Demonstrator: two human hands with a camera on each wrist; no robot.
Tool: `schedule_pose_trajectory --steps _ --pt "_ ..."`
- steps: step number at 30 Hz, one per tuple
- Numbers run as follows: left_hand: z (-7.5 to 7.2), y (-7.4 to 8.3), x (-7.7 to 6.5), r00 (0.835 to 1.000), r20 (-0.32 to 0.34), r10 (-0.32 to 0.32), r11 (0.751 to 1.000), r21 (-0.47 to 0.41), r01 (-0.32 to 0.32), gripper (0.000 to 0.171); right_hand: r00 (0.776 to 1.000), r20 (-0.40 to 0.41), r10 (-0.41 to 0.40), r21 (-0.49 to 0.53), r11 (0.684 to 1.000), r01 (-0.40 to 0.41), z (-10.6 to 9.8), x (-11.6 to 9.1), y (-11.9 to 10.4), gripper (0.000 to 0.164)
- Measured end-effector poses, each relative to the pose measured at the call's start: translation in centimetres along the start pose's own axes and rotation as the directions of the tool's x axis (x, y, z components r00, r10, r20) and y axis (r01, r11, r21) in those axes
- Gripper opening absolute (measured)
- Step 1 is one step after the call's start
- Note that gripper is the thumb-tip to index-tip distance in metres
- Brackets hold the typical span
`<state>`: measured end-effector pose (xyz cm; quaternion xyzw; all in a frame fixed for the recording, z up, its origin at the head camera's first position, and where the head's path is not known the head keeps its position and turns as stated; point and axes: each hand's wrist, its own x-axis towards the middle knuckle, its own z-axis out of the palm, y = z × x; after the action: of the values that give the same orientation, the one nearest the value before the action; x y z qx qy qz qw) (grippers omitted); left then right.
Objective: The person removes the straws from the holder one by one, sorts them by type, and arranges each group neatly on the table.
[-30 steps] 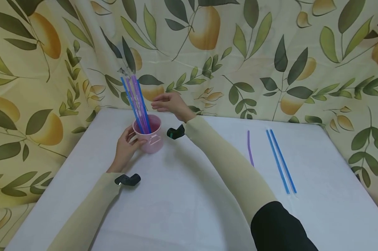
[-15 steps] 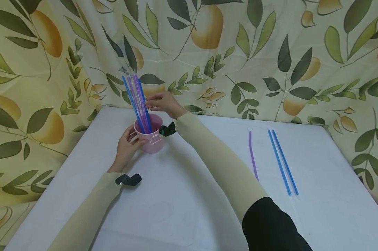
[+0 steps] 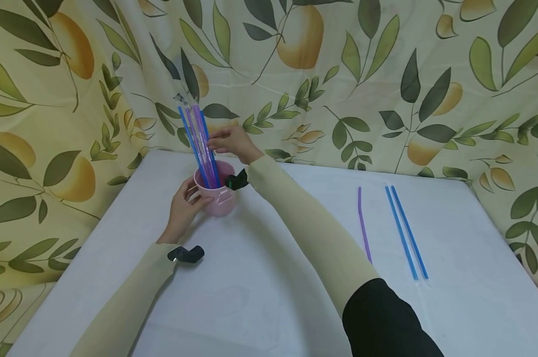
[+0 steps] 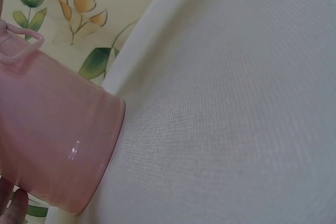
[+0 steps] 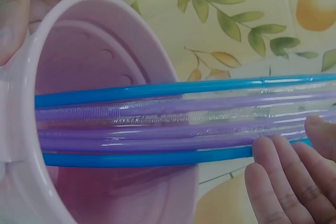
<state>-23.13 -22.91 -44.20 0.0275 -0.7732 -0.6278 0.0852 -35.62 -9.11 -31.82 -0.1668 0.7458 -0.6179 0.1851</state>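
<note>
At the back left of the table, my left hand grips a pink cup from its left side, thumb along the front. Blue and purple drinking straws stand leaning in the cup, with clear, shiny material among them. My right hand is raised beside the straws above the rim. In the right wrist view, its fingers are fairly straight, with fingertips right at the lower blue straw. The left wrist view shows the cup's side and small handle; most of the left hand is outside that view.
On the right side of the white table lie two blue straws side by side. A purple straw is nearer the right sleeve, which overlaps its lower end. A leaf-and-fruit patterned cloth hangs behind the table.
My right hand has moved left, from a gap beside the bundle up to the straws. My left hand keeps its grip on the cup. The whole head view has shifted slightly.
</note>
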Motion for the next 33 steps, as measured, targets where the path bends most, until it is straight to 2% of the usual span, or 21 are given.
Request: schedule_pose_trajectory --steps 10,16,20,27,33 --pt "0.0 0.2 0.0 1.0 -0.001 -0.015 1.0 -0.015 0.015 0.075 0.997 0.003 -0.071 -0.034 0.997 0.071 0.8 -0.3 -0.6 0.027" --pt "0.0 1.6 -0.8 1.0 0.011 0.011 0.998 -0.061 -0.011 0.073 0.998 0.021 -0.058 -0.054 0.997 0.059 1.6 -0.1 -0.6 0.028" --pt "0.0 1.9 -1.0 1.0 0.013 0.005 0.999 -0.051 -0.005 0.072 0.996 0.059 -0.068 -0.113 0.991 0.075 2.0 -0.3 -0.5 0.028" --pt "0.0 2.0 -1.0 1.0 0.011 0.012 0.997 -0.077 -0.011 0.072 0.982 0.146 -0.119 -0.212 0.966 0.149 2.7 -0.5 -0.1 0.028" --pt "0.0 2.2 -1.0 1.0 0.019 -0.013 0.997 -0.069 0.015 0.073 0.977 0.186 -0.102 -0.269 0.951 0.151 3.2 -0.8 -0.1 0.025"
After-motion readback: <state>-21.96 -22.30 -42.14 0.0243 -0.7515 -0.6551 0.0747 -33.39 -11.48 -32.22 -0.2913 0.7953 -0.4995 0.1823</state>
